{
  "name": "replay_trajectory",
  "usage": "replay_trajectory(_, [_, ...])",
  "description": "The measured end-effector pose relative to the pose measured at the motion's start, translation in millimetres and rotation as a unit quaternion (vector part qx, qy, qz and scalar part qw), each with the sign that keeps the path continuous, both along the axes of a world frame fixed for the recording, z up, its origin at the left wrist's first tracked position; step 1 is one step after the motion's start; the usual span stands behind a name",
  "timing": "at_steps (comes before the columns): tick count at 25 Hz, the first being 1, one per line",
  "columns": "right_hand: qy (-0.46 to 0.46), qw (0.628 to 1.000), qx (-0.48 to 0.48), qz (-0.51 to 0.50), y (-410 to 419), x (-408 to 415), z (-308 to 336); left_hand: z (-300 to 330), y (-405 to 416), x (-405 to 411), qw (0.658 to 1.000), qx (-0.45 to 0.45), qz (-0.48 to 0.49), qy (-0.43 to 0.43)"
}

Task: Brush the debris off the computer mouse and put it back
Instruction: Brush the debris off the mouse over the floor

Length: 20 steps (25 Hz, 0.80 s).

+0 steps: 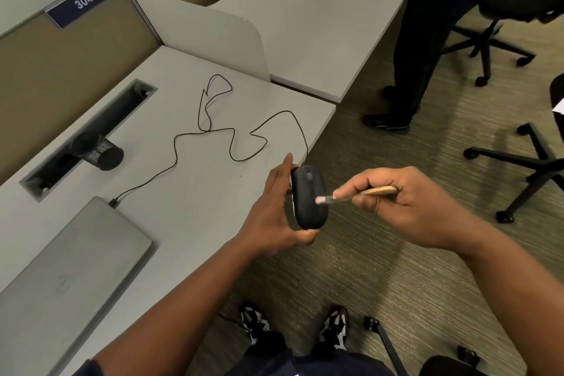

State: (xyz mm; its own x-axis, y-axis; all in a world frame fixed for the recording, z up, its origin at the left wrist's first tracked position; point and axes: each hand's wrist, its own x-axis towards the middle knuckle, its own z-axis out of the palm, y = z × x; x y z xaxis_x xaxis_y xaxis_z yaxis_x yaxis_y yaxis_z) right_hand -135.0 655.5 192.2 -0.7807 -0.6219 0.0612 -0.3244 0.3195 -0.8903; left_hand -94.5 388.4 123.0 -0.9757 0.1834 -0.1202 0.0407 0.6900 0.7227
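The left hand [276,207] has a clenched grip on the black computer mouse [308,197], thumb under its rear end and fingers along its far side, holding it just past the bench [189,168] edge, probably so debris falls to the floor. The right hand [403,207] pinches a small wooden-handled brush [351,196], bristles touching the mouse's back. The cable [213,131] trails in loose loops across the bench to the closed laptop [70,256].

The mouse [308,197] and its cable [174,149] are black, the brush [351,195] has a tan wooden handle and pale pink bristles, the laptop [70,265] is silver, the surface [195,192] light grey, and the carpet [381,268] olive with fine stripes.
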Motion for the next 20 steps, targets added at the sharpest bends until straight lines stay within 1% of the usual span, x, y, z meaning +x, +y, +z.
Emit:
replay_trajectory(2, [0.017, 0.997, -0.034, -0.06, -7.2, -2.9, -3.1, 0.7, 0.0, -0.6, 1.0, -0.003, -0.009, -0.004])
replay_trajectory(5, [0.031, 0.996, -0.033, -0.073, -24.1, -4.1, -5.7, 3.4, -0.9, 0.2, 1.0, -0.001, -0.024, -0.002])
replay_trajectory(9, [-0.018, 0.998, -0.02, -0.059, -26.1, -5.5, -10.8, 4.8, -9.9, 0.8, 1.0, 0.011, -0.008, 0.009])
replay_trajectory(13, [-0.071, 0.997, -0.01, -0.02, -33.8, -10.1, -6.3, -4.5, -31.9, -1.3, 1.0, 0.005, 0.003, 0.01])
replay_trajectory(15, [-0.092, 0.995, -0.005, -0.033, -47.4, -8.6, -5.3, -10.0, -48.3, -3.6, 1.0, 0.0, -0.006, 0.01])
replay_trajectory(18, [-0.04, 0.993, -0.015, -0.107, -74.0, -8.9, -3.2, -15.2, -68.5, -6.0, 1.0, -0.013, -0.018, 0.016])
replay_trajectory(20, [-0.018, 0.991, -0.035, -0.13, -96.8, -12.8, 0.6, -17.1, -80.2, -6.6, 0.999, -0.023, -0.03, 0.024])
